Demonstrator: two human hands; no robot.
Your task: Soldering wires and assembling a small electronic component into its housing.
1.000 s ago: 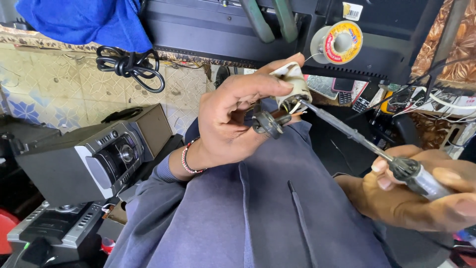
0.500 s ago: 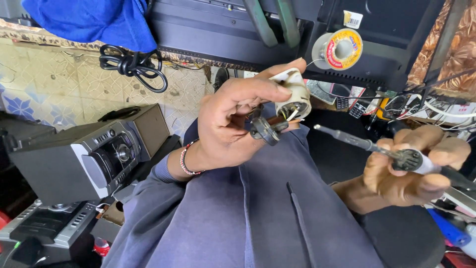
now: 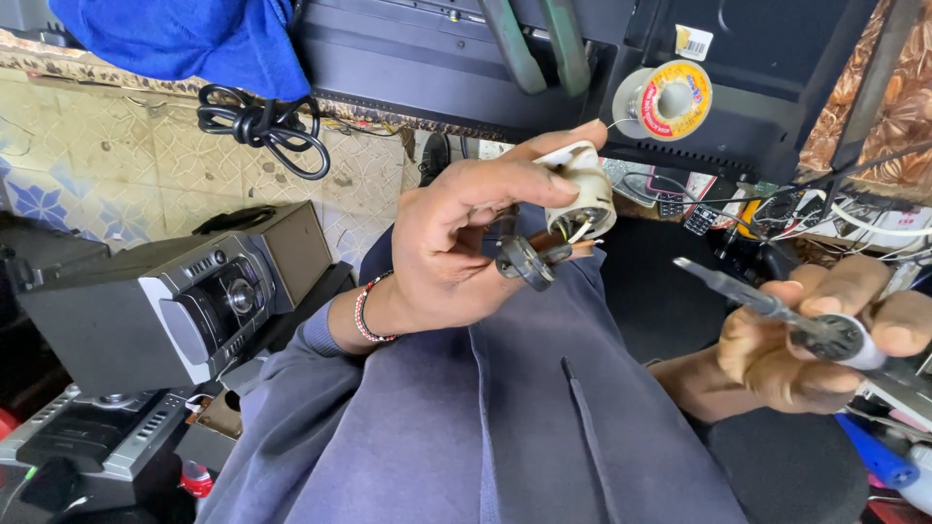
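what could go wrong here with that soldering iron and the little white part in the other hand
1. The left hand pinches the white part with its fingers right beside the loose wires, so the soldering iron tip could touch skin when brought in.
2. The part is held above the lap with no support; a slip might drop it or hot solder onto the grey trousers.
3. The right hand holds the iron near tangled cables, which the tip could scorch.

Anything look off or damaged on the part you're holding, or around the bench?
The white socket in the left hand has loose wire ends sticking out of its open base, unattached. The soldering iron in the right hand is held clear of it. A black cable lies bundled on the tiled floor. Nothing spilled.
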